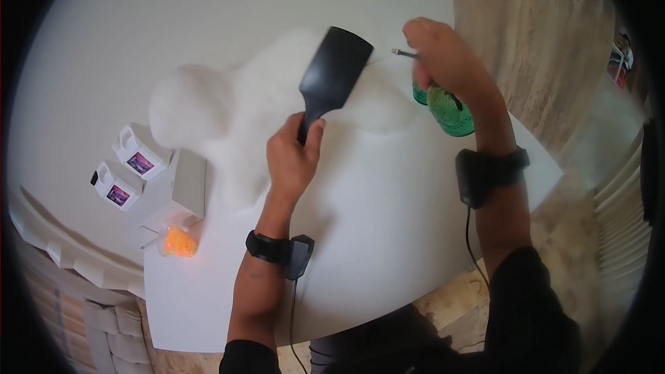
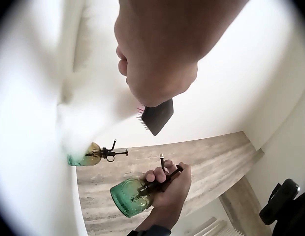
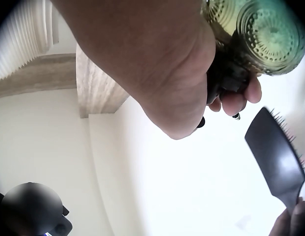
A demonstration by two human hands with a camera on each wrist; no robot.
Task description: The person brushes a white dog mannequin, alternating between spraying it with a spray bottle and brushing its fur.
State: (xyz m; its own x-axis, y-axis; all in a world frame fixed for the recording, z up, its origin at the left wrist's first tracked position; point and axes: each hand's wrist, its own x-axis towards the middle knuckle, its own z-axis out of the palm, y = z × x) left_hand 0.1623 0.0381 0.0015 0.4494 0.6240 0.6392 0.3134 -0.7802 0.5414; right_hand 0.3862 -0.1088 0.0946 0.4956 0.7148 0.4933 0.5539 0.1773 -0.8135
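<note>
A black paddle hairbrush (image 1: 337, 66) is in my left hand (image 1: 294, 159), which grips its handle. Its smooth back faces up, and thin bristles show along its edge in the right wrist view. My right hand (image 1: 451, 57) holds a green glass spray bottle (image 2: 131, 196) by its dark pump top, fingers curled around it. The bottle's nozzle points toward the brush in the head view. Below the brush lies a large white fluffy shape (image 1: 267, 93) with rounded lobes, partly covered by the brush.
A second green and amber spray bottle (image 2: 84, 156) stands beside the fluffy shape. On the left are two white jugs (image 1: 147, 154) with picture labels, a white box (image 1: 187, 183) and a clear cup (image 1: 168, 241) with glowing orange contents. The white table (image 1: 360, 256) has its edge close to the person.
</note>
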